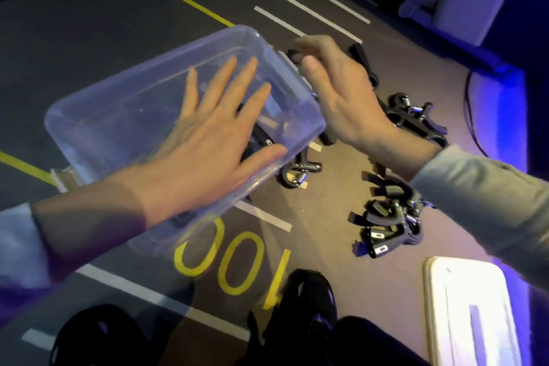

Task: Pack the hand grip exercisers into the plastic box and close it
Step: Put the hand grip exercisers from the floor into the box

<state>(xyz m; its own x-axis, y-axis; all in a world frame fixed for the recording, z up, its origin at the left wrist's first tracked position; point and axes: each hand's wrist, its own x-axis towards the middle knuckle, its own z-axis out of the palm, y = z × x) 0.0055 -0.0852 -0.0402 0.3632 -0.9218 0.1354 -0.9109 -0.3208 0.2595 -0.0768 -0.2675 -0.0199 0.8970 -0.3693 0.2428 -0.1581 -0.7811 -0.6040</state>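
left hand (208,131) lies flat on the box (124,104), fingers straight and spread, palm pressed on the clear plastic that faces the camera. the box is tipped, one end raised, and seems turned bottom-up, though the blur leaves that unsure. a white latch (64,180) shows at its lower left end.

right hand (335,89) is at the box's right end, thumb against the rim; its fingers curl over the edge, where a black grip handle (292,53) sticks out beside them. whether they pinch the rim, the handle or both cannot be told. both sleeves are pale grey.

through the plastic, dark grip parts (261,140) show near the lower right wall; whether they lie inside the box or under it is not clear. one grip (297,174) with a bare spring lies on the floor just under the box's corner. another handle (362,61) pokes out behind the right hand. a pile of grips (416,119) lies on the floor past the right wrist, and a second heap (386,223) lies nearer the camera, under the right forearm.

the floor (320,211) is dark carpet with white stripes, yellow lines and a yellow "100" (231,264). a white lid (472,312) lies at lower right, well apart from the box. black shoes (306,300) show at the bottom edge.
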